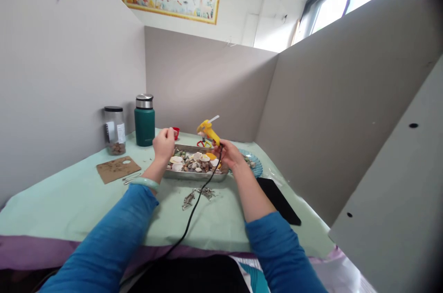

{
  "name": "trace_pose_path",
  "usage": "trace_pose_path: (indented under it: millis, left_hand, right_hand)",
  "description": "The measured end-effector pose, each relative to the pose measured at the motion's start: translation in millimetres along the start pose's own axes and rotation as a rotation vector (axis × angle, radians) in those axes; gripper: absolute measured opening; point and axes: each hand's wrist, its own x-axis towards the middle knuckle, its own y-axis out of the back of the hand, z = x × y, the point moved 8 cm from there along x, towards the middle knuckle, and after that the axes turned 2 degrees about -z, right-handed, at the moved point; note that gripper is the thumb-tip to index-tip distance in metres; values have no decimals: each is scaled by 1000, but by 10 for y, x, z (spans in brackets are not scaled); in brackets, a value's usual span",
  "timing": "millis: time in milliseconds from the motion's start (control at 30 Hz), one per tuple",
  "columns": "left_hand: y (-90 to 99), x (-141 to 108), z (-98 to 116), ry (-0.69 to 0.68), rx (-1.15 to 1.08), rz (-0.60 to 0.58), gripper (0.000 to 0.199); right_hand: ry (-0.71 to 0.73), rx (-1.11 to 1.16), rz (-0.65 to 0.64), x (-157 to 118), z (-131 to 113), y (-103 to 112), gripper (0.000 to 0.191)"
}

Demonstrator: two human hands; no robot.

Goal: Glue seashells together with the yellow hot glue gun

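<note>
A yellow hot glue gun [209, 132] with a whitish glue stick poking out of its back is gripped in my right hand [230, 153], above the metal tray. Its black cord hangs down across the table. My left hand [164, 144] is closed over the tray's left side; whatever its fingers hold is hidden. Just behind those fingers shows a red cup [176, 133], and I cannot tell whether they touch it. The metal tray [194, 176] holds many seashells [197, 159]. Near the gun, small red and yellow shapes [204, 144] show at the tray's far edge.
Small metal pieces [188, 200] lie before the tray. On the left are a brown board [118, 169], tweezers [132, 178], a lidded jar [115, 131] and a green bottle [144, 122]. A blue plate [258, 168] and black tablet-like slab [278, 201] lie right. Grey partitions [211, 80] enclose the table.
</note>
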Motion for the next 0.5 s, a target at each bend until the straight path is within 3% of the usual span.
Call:
trace_pose_path:
  millis: [100, 200, 233, 300, 433, 500]
  left_hand:
    - [-342, -85, -22, -34, 194, -306, 26]
    - [-564, -198, -25, -141, 380, -528, 22]
    - [-573, -206, -25, -170, 425, -536, 23]
    - [-517, -173, -29, -196, 496, -485, 26]
    - [-357, -76, -54, -173, 554, -375, 26]
    - [-340, -62, -88, -157, 577, -386, 26]
  right_hand:
    - [109, -60, -121, -78, -110, -196, 27]
    - [180, -373, 93, -112, -115, -184, 36]
    - [195, -457, 180, -128, -115, -169, 38]
    - [215, -554, 229, -153, -107, -216, 39]
    - [299, -479, 43, -201, -142, -437, 41]
    - [300, -544, 77, -218, -156, -426, 42]
